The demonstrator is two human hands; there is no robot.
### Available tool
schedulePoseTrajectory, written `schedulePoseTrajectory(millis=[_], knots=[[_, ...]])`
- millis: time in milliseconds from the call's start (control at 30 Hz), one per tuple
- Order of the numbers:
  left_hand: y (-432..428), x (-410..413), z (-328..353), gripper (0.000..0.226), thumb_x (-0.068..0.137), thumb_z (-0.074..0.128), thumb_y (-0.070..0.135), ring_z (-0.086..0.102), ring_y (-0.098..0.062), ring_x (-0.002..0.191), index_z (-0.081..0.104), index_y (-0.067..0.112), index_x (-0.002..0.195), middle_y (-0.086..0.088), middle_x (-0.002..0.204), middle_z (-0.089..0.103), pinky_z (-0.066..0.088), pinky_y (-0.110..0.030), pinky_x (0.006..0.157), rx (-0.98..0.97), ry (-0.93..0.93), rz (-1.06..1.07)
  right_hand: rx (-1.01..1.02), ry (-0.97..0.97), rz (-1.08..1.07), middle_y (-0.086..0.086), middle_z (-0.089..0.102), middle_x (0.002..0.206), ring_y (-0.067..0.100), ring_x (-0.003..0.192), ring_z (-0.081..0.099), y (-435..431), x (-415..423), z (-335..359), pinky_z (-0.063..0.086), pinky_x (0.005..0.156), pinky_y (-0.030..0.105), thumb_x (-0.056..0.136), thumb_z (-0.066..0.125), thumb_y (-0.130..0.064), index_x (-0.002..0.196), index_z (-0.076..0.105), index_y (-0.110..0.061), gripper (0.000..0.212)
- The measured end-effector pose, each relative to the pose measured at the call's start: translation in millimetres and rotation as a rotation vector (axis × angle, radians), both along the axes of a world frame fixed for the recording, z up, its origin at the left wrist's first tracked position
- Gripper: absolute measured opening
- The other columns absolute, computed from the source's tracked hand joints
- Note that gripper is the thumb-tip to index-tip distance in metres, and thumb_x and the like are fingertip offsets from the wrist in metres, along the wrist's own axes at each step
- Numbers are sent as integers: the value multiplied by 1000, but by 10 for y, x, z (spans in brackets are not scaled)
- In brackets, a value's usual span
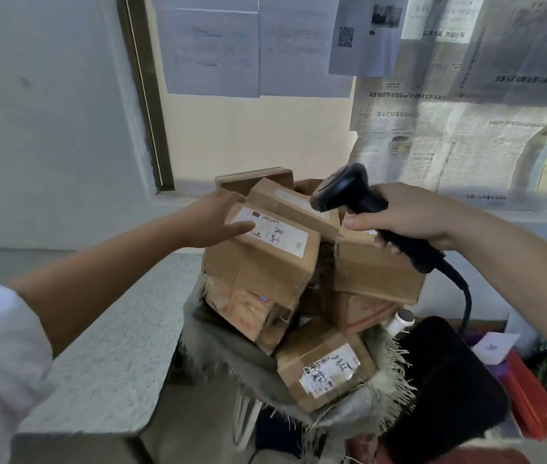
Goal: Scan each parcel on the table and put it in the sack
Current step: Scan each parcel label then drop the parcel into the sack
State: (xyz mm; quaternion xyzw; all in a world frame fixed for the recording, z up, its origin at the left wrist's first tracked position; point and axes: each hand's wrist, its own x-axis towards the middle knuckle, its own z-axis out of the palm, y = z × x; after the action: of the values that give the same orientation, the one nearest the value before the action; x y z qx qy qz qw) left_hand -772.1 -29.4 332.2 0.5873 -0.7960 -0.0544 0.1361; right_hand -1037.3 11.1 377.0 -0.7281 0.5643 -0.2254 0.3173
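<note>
A heap of brown cardboard parcels fills a frayed woven sack (231, 349) beside the table. My left hand (213, 219) holds the left end of the top parcel (265, 259), thumb lying on its white label, fingers behind it. My right hand (409, 216) grips a black barcode scanner (349, 192) just above and right of that parcel, its head pointing left and down. A blue scan spot shows on a lower parcel (248, 306). Another labelled parcel (325, 366) lies at the sack's front.
A speckled grey table (114, 346) runs along the left under my left arm. Newspapers and printed sheets cover the window behind. A black chair back (449, 380), red folders (530, 396) and a white bottle (401, 321) crowd the right side. The scanner's cable hangs down there.
</note>
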Motion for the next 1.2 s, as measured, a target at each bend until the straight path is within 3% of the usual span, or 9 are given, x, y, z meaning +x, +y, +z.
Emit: schedulePoseTrajectory(millis=[133,233,300,467,600,733,867,1067,1200], knots=[[360,438,-35,61,93,51,43,35,-22,134,34,12,143,-9,149,35,29,-31,108,-1,1,51,0,10,69,7,54,61,9,40,51,282,463,-11,42,47,25,84,66,-30,85,50,-18,21],[621,886,-153,63,93,49,45,34,-22,135,32,12,144,-8,150,32,28,-32,110,15,7,111,-59,45,79,-1,58,64,3,37,52,504,906,-132,44,46,20,84,65,-36,93,50,-24,21],[830,1265,-283,63,93,48,46,35,-21,135,31,13,144,-7,150,32,29,-32,110,38,17,147,-43,-7,87,-3,59,67,1,41,54,660,1246,-331,42,43,16,85,65,-36,103,49,-24,27],[1430,2321,-640,63,93,48,46,37,-21,133,31,15,144,-5,149,33,29,-32,108,88,-21,232,119,-217,85,2,55,65,14,53,51,935,2278,-984,43,52,26,87,64,-26,107,49,-21,25],[1805,3115,-892,62,94,47,46,33,-21,135,30,15,145,-5,150,30,27,-33,110,128,-52,274,220,-254,53,5,55,74,18,59,52,909,3159,-1483,41,55,29,86,65,-27,111,50,-11,33],[2034,3742,-1119,64,94,45,48,28,-21,138,29,14,145,-6,151,28,26,-35,113,147,-59,302,282,-288,16,6,55,89,18,69,52,905,3912,-1836,43,59,28,88,62,-27,108,45,-11,31],[2066,4162,-1314,64,95,44,47,25,-22,140,26,13,146,-6,153,25,23,-34,114,182,-37,323,279,-233,16,4,54,88,21,75,54,789,4520,-2135,43,69,34,88,61,-26,107,43,-11,30],[1778,4648,-1620,64,95,44,46,19,-22,142,25,13,147,-7,154,22,22,-35,115,200,-30,326,292,-147,-41,10,54,104,25,89,54,362,5190,-2655,41,72,30,89,59,-27,125,38,-3,48],[1357,4877,-1825,64,96,43,46,17,-24,143,23,14,147,-8,155,19,24,-38,114,224,-34,345,286,-74,-129,18,55,121,32,102,58,-33,5631,-3041,47,76,35,89,60,-28,132,30,0,59]])
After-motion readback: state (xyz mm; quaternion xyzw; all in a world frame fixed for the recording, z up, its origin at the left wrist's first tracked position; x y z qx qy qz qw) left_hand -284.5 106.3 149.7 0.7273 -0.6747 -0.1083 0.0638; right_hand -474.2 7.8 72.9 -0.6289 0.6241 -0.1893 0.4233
